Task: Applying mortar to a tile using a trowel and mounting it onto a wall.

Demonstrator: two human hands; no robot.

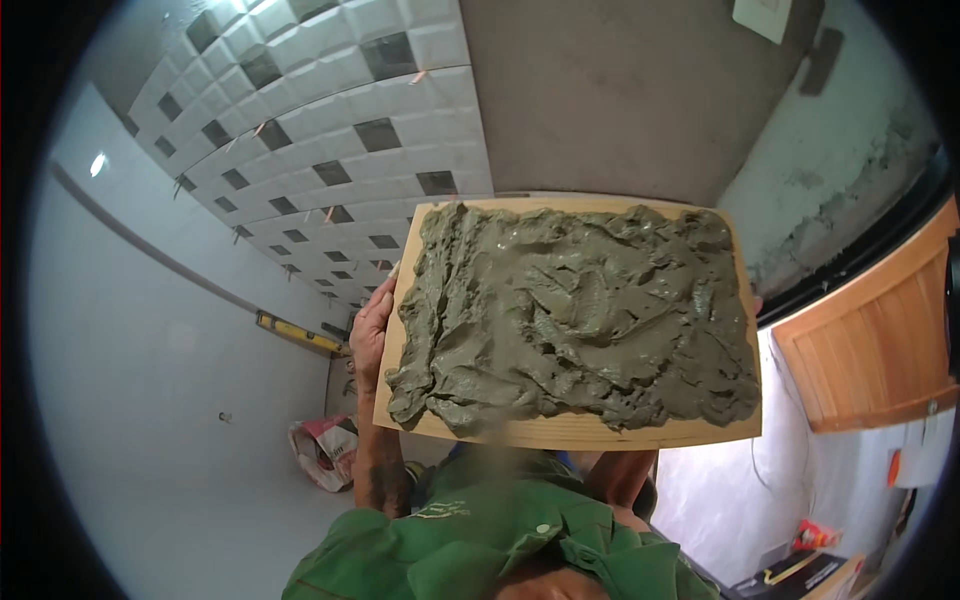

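Observation:
I hold a large rectangular tile [650,437] in front of my chest, its tan back facing me. Thick wet grey-brown mortar [580,320] covers most of that back, uneven and ridged, leaving tan strips along the edges. My left hand [371,325] grips the tile's left edge, with fingers along the side and the rest behind it. At the opposite edge only a bit of my right hand [757,304] shows; the tile hides the rest. My right forearm [622,476] passes under the lower edge.
Ahead, white and grey patterned tiles [330,170] with small orange spacers cover the wall's left part, beside a bare grey section [600,95]. A yellow spirit level [298,332] and an open bag [322,452] are at the left. A wooden door [870,320] stands at right.

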